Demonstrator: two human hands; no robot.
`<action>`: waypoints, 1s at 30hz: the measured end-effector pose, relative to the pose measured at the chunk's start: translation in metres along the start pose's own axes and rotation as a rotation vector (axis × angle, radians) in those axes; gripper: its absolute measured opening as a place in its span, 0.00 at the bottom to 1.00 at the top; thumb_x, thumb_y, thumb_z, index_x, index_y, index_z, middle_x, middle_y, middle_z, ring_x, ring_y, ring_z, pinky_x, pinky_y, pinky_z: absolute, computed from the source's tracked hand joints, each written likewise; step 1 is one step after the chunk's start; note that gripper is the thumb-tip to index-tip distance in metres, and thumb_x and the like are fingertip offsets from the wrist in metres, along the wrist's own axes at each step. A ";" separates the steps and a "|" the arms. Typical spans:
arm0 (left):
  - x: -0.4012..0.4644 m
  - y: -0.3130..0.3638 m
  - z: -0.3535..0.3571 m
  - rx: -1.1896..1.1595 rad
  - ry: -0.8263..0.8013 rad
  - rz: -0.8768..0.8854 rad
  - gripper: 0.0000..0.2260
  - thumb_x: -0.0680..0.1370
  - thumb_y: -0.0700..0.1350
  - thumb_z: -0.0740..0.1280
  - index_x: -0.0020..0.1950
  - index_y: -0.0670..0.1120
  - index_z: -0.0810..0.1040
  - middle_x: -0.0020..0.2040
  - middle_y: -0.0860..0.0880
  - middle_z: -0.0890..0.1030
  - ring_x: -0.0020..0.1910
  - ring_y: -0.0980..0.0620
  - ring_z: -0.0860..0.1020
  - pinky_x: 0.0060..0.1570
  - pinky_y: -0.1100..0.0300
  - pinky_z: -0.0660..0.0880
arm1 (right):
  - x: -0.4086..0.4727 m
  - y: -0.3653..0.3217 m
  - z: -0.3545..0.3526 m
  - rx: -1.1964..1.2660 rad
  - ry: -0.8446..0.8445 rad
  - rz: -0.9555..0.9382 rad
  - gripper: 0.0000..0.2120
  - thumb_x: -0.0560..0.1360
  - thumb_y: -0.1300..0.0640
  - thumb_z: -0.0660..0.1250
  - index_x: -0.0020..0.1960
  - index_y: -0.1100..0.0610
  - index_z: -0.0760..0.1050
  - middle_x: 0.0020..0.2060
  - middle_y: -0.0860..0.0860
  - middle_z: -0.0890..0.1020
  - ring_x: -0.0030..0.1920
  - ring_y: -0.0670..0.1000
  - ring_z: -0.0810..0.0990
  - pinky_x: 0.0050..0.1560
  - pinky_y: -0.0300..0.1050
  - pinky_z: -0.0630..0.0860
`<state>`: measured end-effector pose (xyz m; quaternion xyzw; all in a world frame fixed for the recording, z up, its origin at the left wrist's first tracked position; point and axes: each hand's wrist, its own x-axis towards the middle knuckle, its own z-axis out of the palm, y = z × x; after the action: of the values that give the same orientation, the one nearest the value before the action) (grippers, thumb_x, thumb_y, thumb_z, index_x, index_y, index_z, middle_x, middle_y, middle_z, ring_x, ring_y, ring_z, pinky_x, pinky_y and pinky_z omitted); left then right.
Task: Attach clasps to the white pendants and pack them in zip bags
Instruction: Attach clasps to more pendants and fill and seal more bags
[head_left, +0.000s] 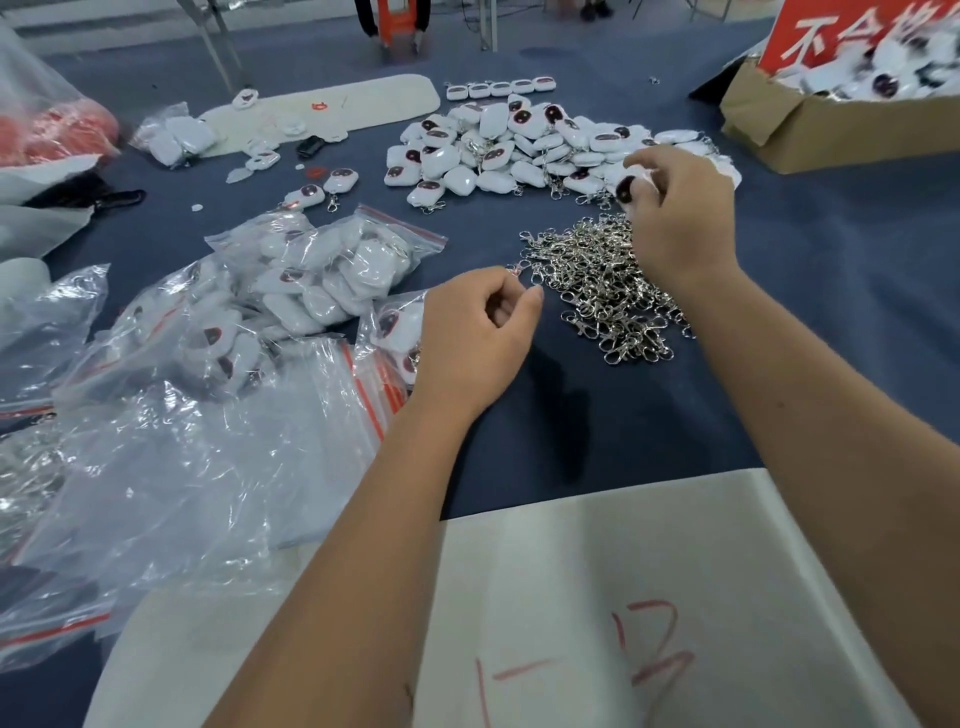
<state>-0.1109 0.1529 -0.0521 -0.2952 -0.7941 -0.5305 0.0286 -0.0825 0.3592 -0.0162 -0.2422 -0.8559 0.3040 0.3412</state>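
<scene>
- The left hand (475, 332) hangs over the blue surface (831, 291) with its fingers curled; its grip pinches a small silver clasp (519, 271) between thumb and forefinger, though the clasp is mostly hidden and only its tip shows.
- The right hand (675, 208) is raised above the pile of clasps (597, 280), its grip closed round a white pendant (631, 187) with a dark spot on its face.
- The pile of clasps lies between the two hands, just right of the left one.
- A heap of white pendants (498, 150) lies beyond the clasps, many already with clasps on.
- Filled zip bags (311, 270) with red seals lie to the left, beside empty clear ones.
- A cardboard box (810, 130) of more pendants stands at the far right.
- A white sheet (623, 597) with red marks lies nearest, under the forearms.
</scene>
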 end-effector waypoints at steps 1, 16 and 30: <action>0.001 -0.001 -0.001 -0.008 -0.011 0.004 0.12 0.77 0.48 0.69 0.36 0.44 0.77 0.29 0.45 0.79 0.31 0.44 0.78 0.38 0.49 0.78 | -0.011 -0.010 0.003 0.153 -0.012 0.058 0.14 0.82 0.62 0.60 0.63 0.56 0.81 0.49 0.53 0.85 0.44 0.46 0.79 0.50 0.44 0.75; 0.003 -0.005 -0.005 -0.143 0.106 -0.079 0.06 0.79 0.49 0.71 0.50 0.47 0.83 0.44 0.48 0.84 0.41 0.43 0.83 0.43 0.39 0.81 | -0.090 -0.031 0.043 0.913 -0.269 0.257 0.07 0.81 0.63 0.66 0.55 0.60 0.83 0.47 0.62 0.86 0.51 0.68 0.84 0.54 0.72 0.80; 0.010 -0.001 0.002 -0.186 0.177 -0.109 0.04 0.78 0.44 0.73 0.52 0.47 0.86 0.47 0.50 0.85 0.47 0.46 0.83 0.50 0.41 0.80 | -0.085 -0.030 0.054 0.947 -0.242 0.243 0.07 0.81 0.64 0.66 0.52 0.57 0.82 0.42 0.65 0.84 0.44 0.59 0.83 0.52 0.61 0.82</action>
<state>-0.1188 0.1590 -0.0507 -0.2050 -0.7507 -0.6267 0.0422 -0.0732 0.2664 -0.0640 -0.1215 -0.6230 0.7225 0.2741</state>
